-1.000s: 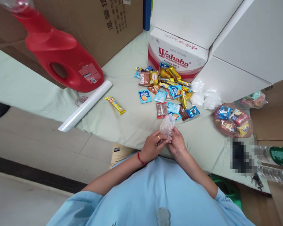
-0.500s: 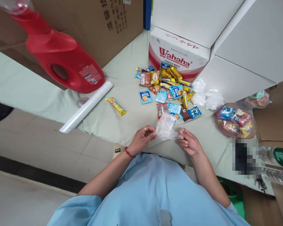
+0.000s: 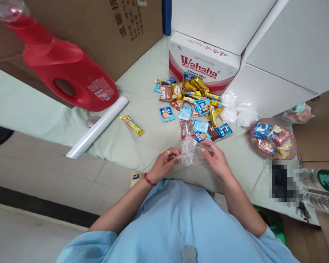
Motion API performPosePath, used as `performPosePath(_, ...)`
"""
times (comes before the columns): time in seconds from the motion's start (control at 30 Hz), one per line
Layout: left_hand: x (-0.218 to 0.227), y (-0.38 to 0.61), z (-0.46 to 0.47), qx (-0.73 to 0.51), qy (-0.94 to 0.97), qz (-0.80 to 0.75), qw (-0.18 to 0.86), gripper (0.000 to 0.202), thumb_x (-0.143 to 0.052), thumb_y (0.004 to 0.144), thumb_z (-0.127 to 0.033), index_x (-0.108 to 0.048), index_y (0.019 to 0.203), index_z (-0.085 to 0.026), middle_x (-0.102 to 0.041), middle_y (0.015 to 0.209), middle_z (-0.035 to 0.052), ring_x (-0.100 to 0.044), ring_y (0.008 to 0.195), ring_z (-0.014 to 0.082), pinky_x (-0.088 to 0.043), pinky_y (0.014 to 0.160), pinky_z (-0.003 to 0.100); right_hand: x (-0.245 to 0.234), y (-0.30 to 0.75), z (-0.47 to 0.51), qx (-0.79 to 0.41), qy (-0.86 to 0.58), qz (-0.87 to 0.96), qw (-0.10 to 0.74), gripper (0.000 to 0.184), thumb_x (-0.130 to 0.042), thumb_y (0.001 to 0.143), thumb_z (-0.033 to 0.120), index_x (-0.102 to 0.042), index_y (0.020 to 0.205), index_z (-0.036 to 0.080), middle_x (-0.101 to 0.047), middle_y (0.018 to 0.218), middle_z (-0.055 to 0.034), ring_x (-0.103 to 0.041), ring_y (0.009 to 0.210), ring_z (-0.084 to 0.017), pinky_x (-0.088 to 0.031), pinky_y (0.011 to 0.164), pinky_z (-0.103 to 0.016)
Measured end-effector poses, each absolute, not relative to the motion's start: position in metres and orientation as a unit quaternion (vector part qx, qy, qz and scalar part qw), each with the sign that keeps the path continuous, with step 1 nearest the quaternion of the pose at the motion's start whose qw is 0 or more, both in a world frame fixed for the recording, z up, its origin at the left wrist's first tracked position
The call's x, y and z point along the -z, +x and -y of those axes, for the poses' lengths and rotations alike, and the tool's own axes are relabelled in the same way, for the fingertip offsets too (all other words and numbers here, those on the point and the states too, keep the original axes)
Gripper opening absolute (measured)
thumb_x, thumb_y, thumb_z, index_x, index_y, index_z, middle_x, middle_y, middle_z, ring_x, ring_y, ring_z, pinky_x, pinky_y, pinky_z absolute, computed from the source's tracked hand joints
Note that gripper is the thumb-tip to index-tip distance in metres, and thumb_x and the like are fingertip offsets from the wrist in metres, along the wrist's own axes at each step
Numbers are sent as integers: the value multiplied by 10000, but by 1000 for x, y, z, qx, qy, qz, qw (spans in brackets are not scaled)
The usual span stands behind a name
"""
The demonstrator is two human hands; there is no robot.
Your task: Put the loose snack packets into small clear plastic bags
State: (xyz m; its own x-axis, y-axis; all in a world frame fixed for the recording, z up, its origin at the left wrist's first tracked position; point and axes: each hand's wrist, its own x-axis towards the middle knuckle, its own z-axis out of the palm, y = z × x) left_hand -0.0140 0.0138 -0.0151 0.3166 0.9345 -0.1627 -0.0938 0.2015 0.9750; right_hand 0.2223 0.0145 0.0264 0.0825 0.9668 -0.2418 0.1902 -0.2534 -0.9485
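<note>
A crumpled clear plastic bag (image 3: 188, 151) is pinched at its left side by my left hand (image 3: 166, 164), which wears a ring and a red bracelet. My right hand (image 3: 215, 159) is at the bag's right side with its fingers apart; whether its fingertips touch the film is hard to make out. Just beyond the bag lie wrapped snacks: a brown packet (image 3: 186, 128), a blue snack packet (image 3: 200, 126) and a dark blue packet (image 3: 224, 130). Farther back is a heap of yellow, brown and blue packets (image 3: 199, 86). One yellow snack bar (image 3: 132, 125) lies apart to the left.
A white roll (image 3: 98, 126) and a red jug (image 3: 68, 69) are at the left. A Wahaha carton (image 3: 204, 62) stands behind the heap. Folded clear plastic bundles (image 3: 237, 111), a round bowl of snacks (image 3: 272, 138) and plastic bottles (image 3: 320, 180) are on the right.
My right hand has let its pinch on the bag's right side loosen and its fingers have spread. The bag has bunched up narrower. My left hand keeps its hold.
</note>
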Motion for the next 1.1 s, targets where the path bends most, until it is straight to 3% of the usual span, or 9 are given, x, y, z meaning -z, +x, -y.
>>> performPosePath(0.23, 17, -24, -12, -458, 448, -489, 592, 377, -711, 861, -560, -602, 868, -198, -646, 951, 30, -555, 749, 124, -493, 749, 276, -9, 198, -26, -582, -556, 401, 439, 302, -832, 740, 476, -703, 838, 222, -529, 637, 53, -355, 527, -95, -270, 505, -242)
performPosePath(0.33, 21, -30, -15, -480, 409, -521, 576, 380, -715, 854, -558, -583, 862, -201, -615, 904, 9, -544, 730, 116, -490, 731, 265, -9, 215, -22, -576, -558, 372, 467, 320, -848, 728, 482, -690, 847, 231, -492, 623, 66, -307, 506, -88, -251, 496, -246)
performPosePath(0.5, 31, -24, -21, -477, 391, -513, 597, 300, -664, 879, -485, -558, 865, -204, -620, 951, 36, -577, 825, 149, -503, 725, 271, -6, 226, -5, -574, -569, 350, 473, 337, -878, 692, 472, -691, 834, 230, -564, 718, 35, -417, 581, -103, -341, 533, -243)
performPosePath(0.6, 31, -23, -20, -477, 472, -553, 494, 140, -634, 863, -305, -555, 927, -209, -612, 1132, 87, -595, 981, 190, -510, 761, 294, -4, 225, 3, -576, -570, 318, 491, 334, -893, 680, 449, -693, 827, 226, -632, 810, 10, -436, 605, -96, -363, 536, -231)
performPosePath(0.67, 28, -23, -17, -472, 583, -539, 383, 190, -612, 840, -205, -577, 1027, -214, -589, 1228, 117, -581, 1104, 228, -518, 839, 344, -2, 224, 6, -592, -561, 298, 497, 315, -884, 707, 433, -687, 835, 223, -679, 886, -6, -394, 560, -71, -321, 496, -216)
performPosePath(0.77, 25, -21, -15, -420, 755, -438, 247, 296, -609, 863, -176, -623, 1153, -234, -610, 1301, 129, -559, 1217, 267, -470, 1003, 451, 0, 224, 6, -618, -542, 279, 496, 305, -872, 737, 418, -668, 842, 217, -719, 932, -19, -333, 500, -41, -271, 455, -199)
performPosePath(0.87, 26, -14, -22, -367, 825, -395, 169, 215, -607, 931, -202, -688, 1121, -263, -702, 1211, 92, -576, 1198, 265, -427, 1016, 470, 2, 224, 4, -632, -532, 272, 494, 325, -881, 732, 414, -653, 844, 210, -728, 924, -18, -322, 475, -25, -260, 430, -181)
performPosePath(0.97, 29, -9, -34, -361, 813, -406, 208, 166, -564, 988, -234, -728, 1007, -252, -752, 985, 64, -605, 1039, 229, -450, 936, 420, 3, 225, 3, -629, -542, 272, 487, 342, -886, 726, 417, -647, 854, 210, -704, 837, 4, -334, 459, -23, -238, 402, -164)
performPosePath(1.1, 30, -11, -42, -405, 717, -436, 363, 163, -611, 972, -324, -741, 948, -229, -741, 923, 58, -604, 974, 209, -476, 916, 367, 6, 228, 5, -625, -555, 265, 481, 382, -890, 711, 439, -621, 864, 213, -701, 792, 7, -340, 445, -25, -221, 382, -154)
